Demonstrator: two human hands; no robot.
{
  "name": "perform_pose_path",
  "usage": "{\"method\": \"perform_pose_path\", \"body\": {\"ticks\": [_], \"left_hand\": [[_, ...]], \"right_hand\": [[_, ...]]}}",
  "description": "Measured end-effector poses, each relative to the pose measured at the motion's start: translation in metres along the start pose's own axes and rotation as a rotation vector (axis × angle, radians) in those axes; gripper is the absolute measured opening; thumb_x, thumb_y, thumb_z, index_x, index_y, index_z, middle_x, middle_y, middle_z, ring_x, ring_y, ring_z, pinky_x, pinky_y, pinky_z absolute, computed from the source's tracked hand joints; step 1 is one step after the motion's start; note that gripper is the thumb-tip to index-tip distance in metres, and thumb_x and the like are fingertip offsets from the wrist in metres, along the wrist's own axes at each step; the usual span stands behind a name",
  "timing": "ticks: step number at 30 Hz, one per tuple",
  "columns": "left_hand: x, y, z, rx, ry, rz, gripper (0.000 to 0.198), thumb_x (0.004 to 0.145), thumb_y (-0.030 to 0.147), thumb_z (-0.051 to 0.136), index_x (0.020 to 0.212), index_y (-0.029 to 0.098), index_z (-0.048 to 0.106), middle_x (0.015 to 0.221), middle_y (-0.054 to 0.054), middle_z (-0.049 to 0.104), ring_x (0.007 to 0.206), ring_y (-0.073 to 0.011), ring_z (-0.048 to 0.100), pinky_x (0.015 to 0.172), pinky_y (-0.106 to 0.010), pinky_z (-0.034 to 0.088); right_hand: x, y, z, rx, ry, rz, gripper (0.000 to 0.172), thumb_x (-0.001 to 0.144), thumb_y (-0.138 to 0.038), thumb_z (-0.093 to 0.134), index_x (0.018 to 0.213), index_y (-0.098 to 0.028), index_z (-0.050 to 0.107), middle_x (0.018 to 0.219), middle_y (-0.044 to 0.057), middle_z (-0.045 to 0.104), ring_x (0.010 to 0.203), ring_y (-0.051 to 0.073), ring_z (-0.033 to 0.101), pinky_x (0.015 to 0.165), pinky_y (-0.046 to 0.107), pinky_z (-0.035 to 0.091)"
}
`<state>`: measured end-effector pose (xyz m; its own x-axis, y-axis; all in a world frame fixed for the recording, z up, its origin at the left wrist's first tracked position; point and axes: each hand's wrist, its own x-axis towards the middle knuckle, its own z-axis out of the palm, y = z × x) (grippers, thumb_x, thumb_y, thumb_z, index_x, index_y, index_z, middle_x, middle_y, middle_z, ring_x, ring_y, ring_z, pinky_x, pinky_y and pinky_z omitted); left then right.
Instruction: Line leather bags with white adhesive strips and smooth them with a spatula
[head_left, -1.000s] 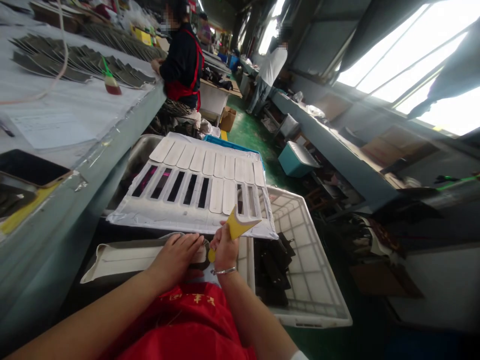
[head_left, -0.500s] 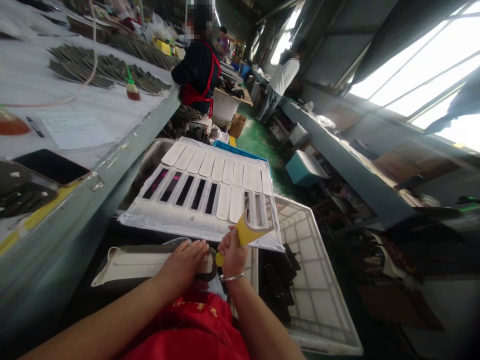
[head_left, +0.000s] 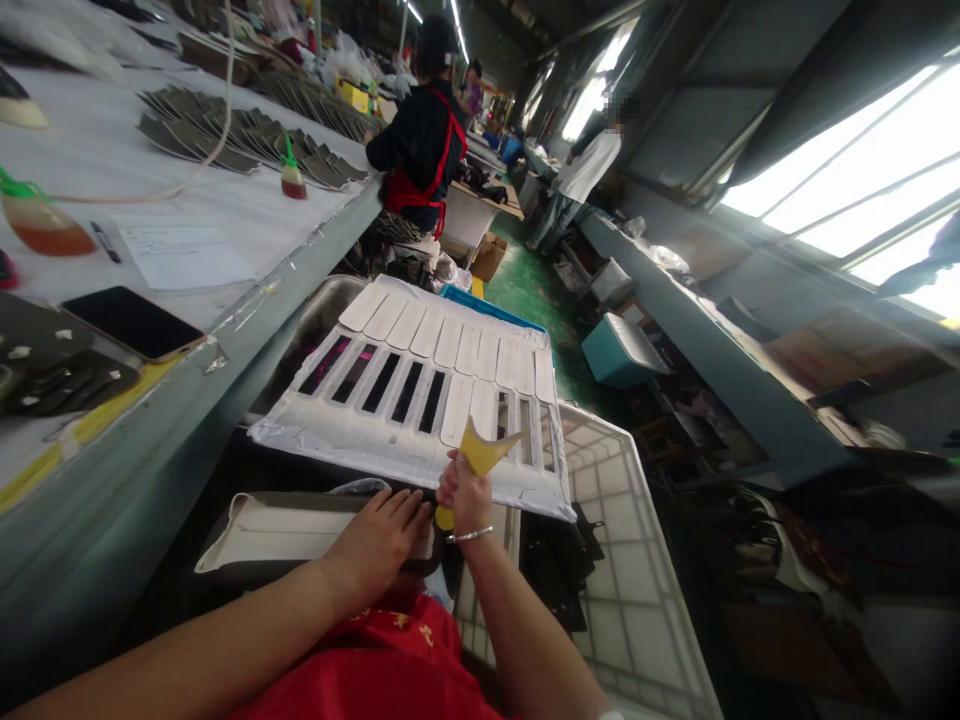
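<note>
My left hand [head_left: 375,545] lies flat, fingers spread, on the right part of a long dark piece with a cream strip [head_left: 281,530] on my lap. To its right, my right hand [head_left: 466,495] is wrapped round the handle of a yellow fork-ended tool [head_left: 484,450], whose wide end points up and away. Behind both hands a white board [head_left: 337,425] lies tilted, with rows of long slots. Pale strips [head_left: 405,325] cover its back row and part of the front row; other front slots show dark gaps.
A white plastic crate [head_left: 637,540] with dark pieces stands at the right. On the left table [head_left: 300,240] lie a phone [head_left: 131,320], paper, bottles and stacked grey pieces. Two people stand farther back. A teal box [head_left: 622,350] sits on the green floor.
The view has shifted slightly, so the table and board appear farther right. The yellow tool's forked end has turned and now shows its broad face. My left hand remains on the dark piece.
</note>
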<state>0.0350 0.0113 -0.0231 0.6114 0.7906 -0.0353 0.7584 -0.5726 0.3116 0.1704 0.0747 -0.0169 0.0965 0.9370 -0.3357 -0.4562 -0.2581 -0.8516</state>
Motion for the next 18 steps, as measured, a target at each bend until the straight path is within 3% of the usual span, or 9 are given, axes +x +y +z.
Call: {"method": "perform_pose_path", "body": {"ticks": [9,18], "left_hand": [[0.002,0.002,0.001,0.034,0.006,0.005,0.084,0.07,0.064,0.057,0.133,0.01,0.04,0.137,-0.018,0.042,0.126,-0.0317,0.038,0.105,-0.046,0.025],[-0.002,0.005,0.0,0.017,0.049,-0.01,0.084,0.069,0.061,0.06,0.132,0.008,0.041,0.136,-0.02,0.043,0.125,-0.0305,0.039,0.105,-0.045,0.025]], "right_hand": [[0.016,0.006,-0.02,0.097,-0.011,0.105,0.034,0.06,-0.04,0.069,0.075,-0.016,0.051,0.044,-0.012,0.031,0.035,0.002,0.022,0.032,0.016,0.017],[0.003,-0.004,-0.019,0.093,0.042,-0.066,0.032,0.068,-0.044,0.063,0.082,-0.019,0.048,0.048,-0.013,0.028,0.036,0.003,0.021,0.033,0.016,0.019]]}}
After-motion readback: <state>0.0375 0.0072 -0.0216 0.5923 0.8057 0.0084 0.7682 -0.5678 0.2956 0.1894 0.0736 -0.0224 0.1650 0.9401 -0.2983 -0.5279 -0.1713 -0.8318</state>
